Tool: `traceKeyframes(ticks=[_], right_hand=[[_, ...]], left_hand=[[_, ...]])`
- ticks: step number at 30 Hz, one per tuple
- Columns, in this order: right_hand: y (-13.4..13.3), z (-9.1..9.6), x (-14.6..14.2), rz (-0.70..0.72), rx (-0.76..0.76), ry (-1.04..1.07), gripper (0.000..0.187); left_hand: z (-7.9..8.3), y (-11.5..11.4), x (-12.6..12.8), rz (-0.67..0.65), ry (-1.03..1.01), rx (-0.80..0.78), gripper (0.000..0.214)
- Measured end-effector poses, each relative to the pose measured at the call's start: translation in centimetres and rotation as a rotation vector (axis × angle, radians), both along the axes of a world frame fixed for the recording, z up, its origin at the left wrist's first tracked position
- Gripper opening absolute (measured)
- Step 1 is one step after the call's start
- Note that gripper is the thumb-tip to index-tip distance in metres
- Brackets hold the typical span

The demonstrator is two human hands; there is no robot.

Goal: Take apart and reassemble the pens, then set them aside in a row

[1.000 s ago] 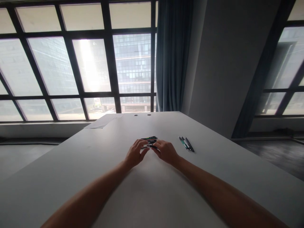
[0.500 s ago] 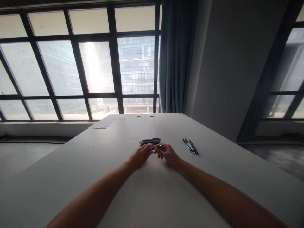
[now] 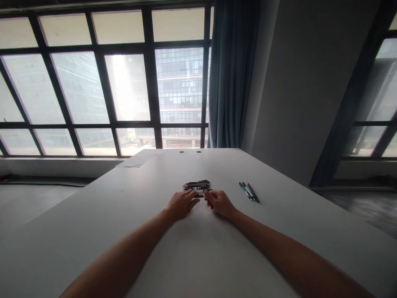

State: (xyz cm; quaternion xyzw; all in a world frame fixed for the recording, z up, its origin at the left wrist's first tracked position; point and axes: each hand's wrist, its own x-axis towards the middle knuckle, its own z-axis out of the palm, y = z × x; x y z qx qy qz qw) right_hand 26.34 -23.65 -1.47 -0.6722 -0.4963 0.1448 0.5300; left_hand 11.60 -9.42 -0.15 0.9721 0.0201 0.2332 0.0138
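Note:
A small pile of pens (image 3: pixel 196 184) lies crosswise in the middle of a long white table (image 3: pixel 130 231). My left hand (image 3: pixel 181 203) rests on the table just in front of the pile, fingers curled and pinched on the left end of a dark pen (image 3: pixel 201 193). My right hand (image 3: pixel 219 203) is beside it, fingers curled, pinching the same pen's right end. The pen sits low, at the near edge of the pile.
Three more pens (image 3: pixel 248 191) lie side by side to the right of my hands. A sheet of paper (image 3: pixel 136 160) lies at the table's far left corner. Two cable holes (image 3: pixel 190 152) mark the far edge. Large windows and a blue curtain (image 3: pixel 229 74) stand behind.
Both hands have drawn a little back toward me and lowered, keeping one pen pinched between them at the pile's near edge. The camera has tipped slightly.

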Motion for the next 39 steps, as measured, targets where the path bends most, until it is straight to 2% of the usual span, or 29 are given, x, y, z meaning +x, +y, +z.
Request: traceKeyframes(ticks=[7,12,16,20,24,29,36,39], right_hand=[[-0.2,-0.3,0.1,0.066,-0.024,-0.172,0.051],[-0.7,0.3,-0.6,0.010,-0.001,-0.283,0.045],[-0.7,0.4,-0.7,-0.015,0.014,-0.306,0.038],[-0.5,0.3,-0.7,-0.075,0.094,-0.338,0.022],[-0.5,0.3,-0.9,-0.098,0.121,-0.338,0.018],[-0.7,0.5,-1.0,-0.069,0.107,-0.343,0.025],[-0.8,0.4,-0.8,-0.079,0.064,-0.376,0.048],[-0.7,0.3,-0.8,-0.074,0.060,-0.370,0.049]], left_hand=[[-0.3,0.3,0.2,0.027,0.017,0.055,0.038],[-0.3,0.3,0.2,0.023,0.032,0.069,0.036],[-0.2,0.2,0.2,0.004,0.008,0.041,0.034],[-0.3,0.2,0.3,0.003,-0.015,0.001,0.030],[-0.5,0.4,0.4,-0.012,-0.024,-0.024,0.029],[-0.5,0.5,0.3,-0.055,-0.035,-0.041,0.031],[-0.2,0.2,0.4,-0.012,-0.019,-0.027,0.026],[-0.3,0.2,0.3,-0.022,-0.017,-0.004,0.026]])
